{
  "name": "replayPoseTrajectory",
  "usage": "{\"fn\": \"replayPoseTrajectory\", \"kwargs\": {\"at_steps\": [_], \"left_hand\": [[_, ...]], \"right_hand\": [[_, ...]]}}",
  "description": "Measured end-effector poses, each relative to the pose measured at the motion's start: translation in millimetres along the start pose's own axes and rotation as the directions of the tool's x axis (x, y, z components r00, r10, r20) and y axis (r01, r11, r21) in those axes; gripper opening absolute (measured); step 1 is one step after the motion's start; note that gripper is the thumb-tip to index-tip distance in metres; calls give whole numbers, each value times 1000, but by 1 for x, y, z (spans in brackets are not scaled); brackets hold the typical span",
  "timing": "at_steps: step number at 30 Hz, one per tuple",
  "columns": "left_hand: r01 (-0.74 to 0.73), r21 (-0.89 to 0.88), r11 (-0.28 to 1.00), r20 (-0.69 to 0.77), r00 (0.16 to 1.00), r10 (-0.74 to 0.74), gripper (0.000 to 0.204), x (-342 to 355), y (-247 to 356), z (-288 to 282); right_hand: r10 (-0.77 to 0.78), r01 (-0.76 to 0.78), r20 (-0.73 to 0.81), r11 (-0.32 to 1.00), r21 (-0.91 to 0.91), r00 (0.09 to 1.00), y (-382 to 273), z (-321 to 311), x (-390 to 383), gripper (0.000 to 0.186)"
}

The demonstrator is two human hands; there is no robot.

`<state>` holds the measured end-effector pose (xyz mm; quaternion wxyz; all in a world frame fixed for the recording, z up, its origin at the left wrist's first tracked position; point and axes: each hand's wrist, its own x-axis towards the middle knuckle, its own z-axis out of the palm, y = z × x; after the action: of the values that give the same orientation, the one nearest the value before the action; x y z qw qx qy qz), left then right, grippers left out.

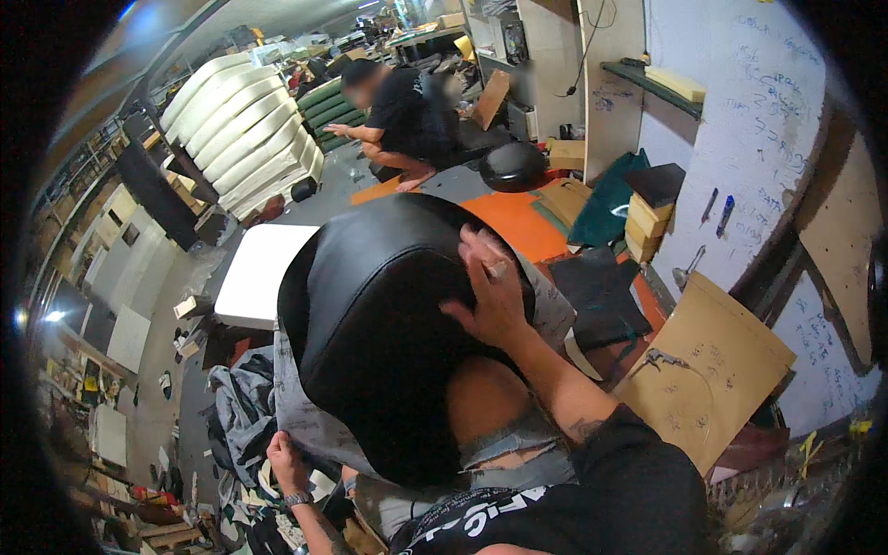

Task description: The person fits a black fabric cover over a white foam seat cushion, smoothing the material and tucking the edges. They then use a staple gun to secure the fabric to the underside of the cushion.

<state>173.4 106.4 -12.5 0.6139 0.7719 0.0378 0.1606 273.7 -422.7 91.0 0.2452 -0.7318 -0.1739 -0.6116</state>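
A large rounded black leather-like seat cover (370, 287), with a seam across its top, rests over my lap. Its pale grey fabric underside (319, 421) shows along the left edge. My left hand (289, 462) is closed, pinching the lower left edge of that grey fabric. On the right side of the black top lies my right hand (490, 291), fingers spread and palm down, holding nothing. What fills the cover inside is hidden.
A white foam block (264, 273) is behind the cover. Farther back stand stacked cream cushions (240, 129) and a crouching person (407, 116). To the right, a spray gun (661, 359) lies on a brown board (703, 388). Grey cloth (245, 398) is heaped at left.
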Motion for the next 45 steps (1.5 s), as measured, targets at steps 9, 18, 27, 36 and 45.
{"fn": "replayPoseTrajectory", "kwargs": {"at_steps": [9, 18, 27, 36, 45], "left_hand": [[42, -239, 970, -175, 981, -85, 39, -20, -17, 13], [-64, 48, 997, -472, 878, 79, 41, -33, -33, 68], [-239, 5, 971, -476, 853, 213, 38, -36, 22, 143], [-98, -186, 978, -345, 938, 29, 25, 5, 57, 182], [-400, 219, 890, -159, 885, 437, 18, 35, 116, 301]], "right_hand": [[292, -406, 324, 831, 380, 900, 13, -4, 48, 82], [99, -551, 698, 696, 461, 709, 28, 60, 121, 66], [606, -699, 444, 712, 69, 661, 73, 143, 108, 102], [732, -830, 432, 553, 77, 527, 186, 183, 77, 110], [856, -815, 386, 68, 575, 344, 401, 108, -55, 104]]}}
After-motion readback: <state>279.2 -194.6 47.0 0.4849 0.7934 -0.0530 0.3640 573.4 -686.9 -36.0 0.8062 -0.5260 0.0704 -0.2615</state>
